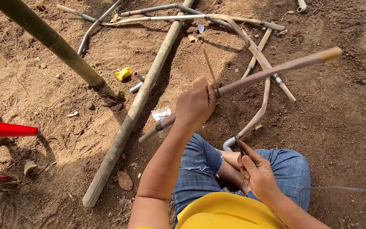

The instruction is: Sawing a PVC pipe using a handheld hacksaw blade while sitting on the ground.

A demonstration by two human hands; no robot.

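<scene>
So closest to me there's my right hand [257, 171] down by my knee, fingers pinched around the end of a thin saw blade [223, 104], which runs up and away at a slant and crosses the pipe [250, 79]. Blade looks skinny and whippy to me, the kind of thing that bends or snaps if you lean on it sideways, so holding it right at the end like this seems touchy. A bit further out, my left hand [195, 105] is clamped around the pipe, right beside where the blade crosses it. Pipe looks like light plastic conduit, dusty, stiff enough but with a long free end sticking out up and to the right, so I'd guess it wants to wobble; gripping close to the blade makes sense. Its lower end points down-left toward the dirt. Past that there's a long bamboo pole [134, 110] lying on the ground, a scrap of crumpled foil [161, 113] beside it, and further back a tangle of bent pipes [250, 46] and a small yellow thing [123, 74].
</scene>
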